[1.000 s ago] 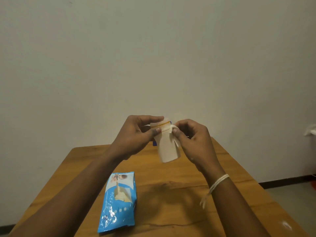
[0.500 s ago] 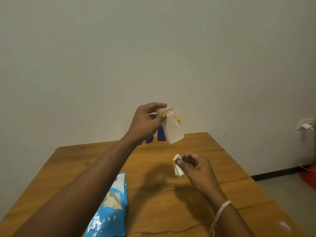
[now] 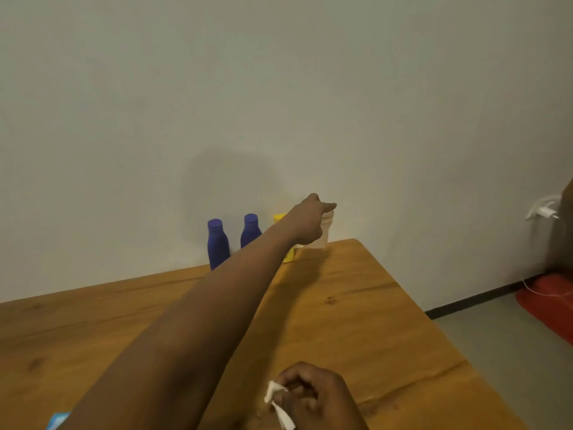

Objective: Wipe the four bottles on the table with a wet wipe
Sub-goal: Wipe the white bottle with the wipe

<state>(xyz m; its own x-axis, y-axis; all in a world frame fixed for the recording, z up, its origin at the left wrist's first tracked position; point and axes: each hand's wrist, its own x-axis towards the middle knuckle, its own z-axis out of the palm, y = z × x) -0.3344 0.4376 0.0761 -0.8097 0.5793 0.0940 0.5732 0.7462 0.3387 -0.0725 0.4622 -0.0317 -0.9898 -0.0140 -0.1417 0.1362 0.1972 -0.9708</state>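
Observation:
Along the wall at the table's far edge stand two blue bottles, a yellow bottle and a white bottle. My left hand is stretched out to the far end of the row and wraps the white bottle, which stands upright at the table's back right. My arm hides most of the yellow bottle. Near the bottom edge my right hand is closed on a crumpled white wet wipe, low over the wooden table.
A corner of the blue wet wipe pack shows at the bottom left. The table's right edge runs diagonally, with grey floor beyond it. A red object lies on the floor at right, and a white charger hangs on the wall.
My left hand has carried the white bottle from in front of me out to the far end of the row by the wall. My right hand has dropped low with the wipe.

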